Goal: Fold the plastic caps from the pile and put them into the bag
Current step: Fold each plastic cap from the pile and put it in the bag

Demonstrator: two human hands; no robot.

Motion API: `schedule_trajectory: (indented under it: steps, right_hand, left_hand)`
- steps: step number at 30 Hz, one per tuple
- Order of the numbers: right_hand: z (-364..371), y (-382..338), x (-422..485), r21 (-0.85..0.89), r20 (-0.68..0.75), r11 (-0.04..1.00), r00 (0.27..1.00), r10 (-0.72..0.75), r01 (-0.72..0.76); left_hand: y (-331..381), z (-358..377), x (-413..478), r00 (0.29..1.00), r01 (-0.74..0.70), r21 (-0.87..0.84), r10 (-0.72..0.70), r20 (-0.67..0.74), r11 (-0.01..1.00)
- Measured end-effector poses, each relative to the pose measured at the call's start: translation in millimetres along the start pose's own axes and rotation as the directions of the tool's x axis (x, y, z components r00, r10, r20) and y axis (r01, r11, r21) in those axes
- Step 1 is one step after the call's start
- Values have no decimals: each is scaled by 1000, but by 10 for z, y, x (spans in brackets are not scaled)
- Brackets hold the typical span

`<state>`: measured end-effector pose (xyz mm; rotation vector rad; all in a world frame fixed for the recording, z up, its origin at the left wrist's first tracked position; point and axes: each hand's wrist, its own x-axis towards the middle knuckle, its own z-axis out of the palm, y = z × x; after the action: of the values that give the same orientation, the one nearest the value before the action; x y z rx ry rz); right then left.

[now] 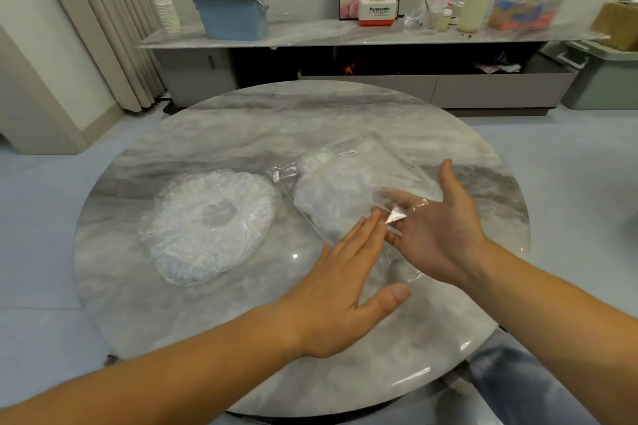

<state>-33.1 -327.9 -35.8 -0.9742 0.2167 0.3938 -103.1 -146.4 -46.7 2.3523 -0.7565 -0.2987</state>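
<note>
Glossy marble-look table (pixel 241 134); crinkly clear plastic caps (pixel 210 224) (bag (pixel 345 190) likewise).

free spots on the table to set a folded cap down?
Bare: far side of the table, behind the pile and bag; near edge left of the left hand. Crowded: the centre, where both hands meet at the bag.

**Two bare arms, blue jeans**

Both arms are bare, with no sleeves in sight. The left hand (pixel 340 300) and the right hand (pixel 438 228) wear no gloves, rings or watch. The nails are short. A leg in faded blue jeans (pixel 511 379) shows low down.
</note>
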Motion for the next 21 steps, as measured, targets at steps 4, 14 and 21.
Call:
schedule_trajectory:
  steps: [4, 14, 21]
  right_hand:
    - [137, 30, 116, 27, -45, 999, 999, 26, -25]
    - [51, -21, -100, 97, -160, 995, 987, -13, 29]
    - [-99, -44, -388, -218, -285, 973, 948, -143, 81]
  left_hand:
    - [-76, 3, -9, 1000, -2, -29, 2, -4, 1000]
    - [-203, -42, -26, 1000, -14, -25, 14, -21, 1000]
    - [-297, -59, -15, 1000, -8, -35, 8, -5, 999]
